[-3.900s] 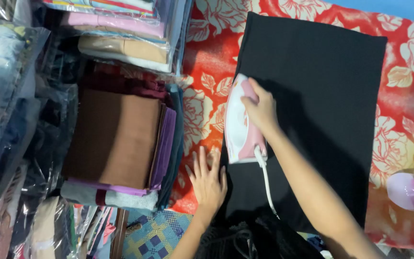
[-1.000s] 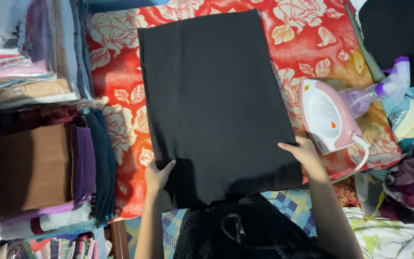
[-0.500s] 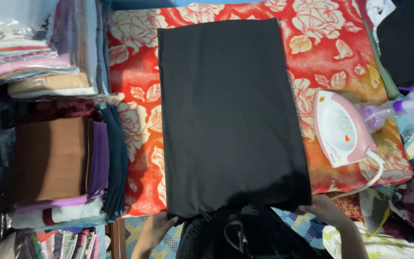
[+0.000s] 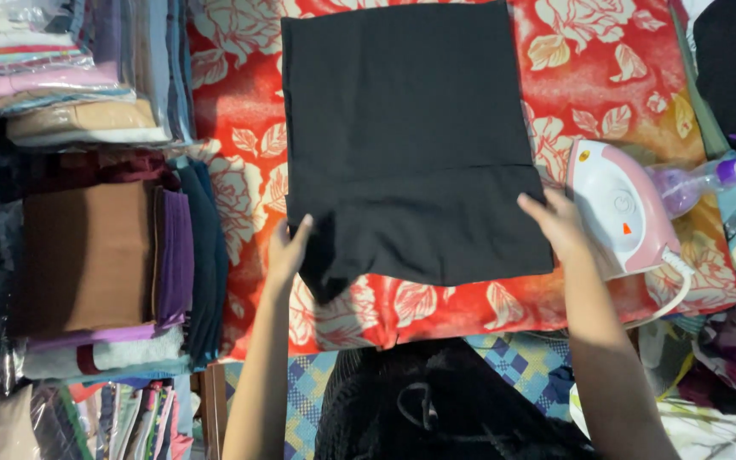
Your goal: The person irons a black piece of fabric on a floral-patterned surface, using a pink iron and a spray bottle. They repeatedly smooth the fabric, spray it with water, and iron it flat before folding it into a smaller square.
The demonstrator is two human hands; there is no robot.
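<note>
**A:** What do I have in front of me?

**B:** From my remote seat I look straight down from the head camera. A black cloth [image 4: 406, 136], folded into a flat rectangle, lies on a red cover with pale flowers [image 4: 240, 183] in the middle of the view. Its near edge is doubled over, so a second layer shows as a band across the lower part.

**A:** And the hands?

**B:** The left hand [image 4: 287, 249] holds the cloth's near left corner, fingers closed around the edge, where the fabric bunches and droops a little. The right hand [image 4: 560, 223] is at the near right corner, fingers together and curled over the edge of the folded layer.

**A:** What sits around it?

**B:** Just beside the right hand, a pink and white iron [image 4: 623, 213] rests on the cover, its white cord [image 4: 675, 290] looping toward me. Beyond the iron lies a clear, purple-tinted spray bottle [image 4: 696, 183]. To the left stand stacks of folded fabric [image 4: 100, 255], brown, purple and dark blue, with bagged pastel pieces [image 4: 61, 81] above them. A dark garment [image 4: 436, 400] shows at the bottom centre.
</note>
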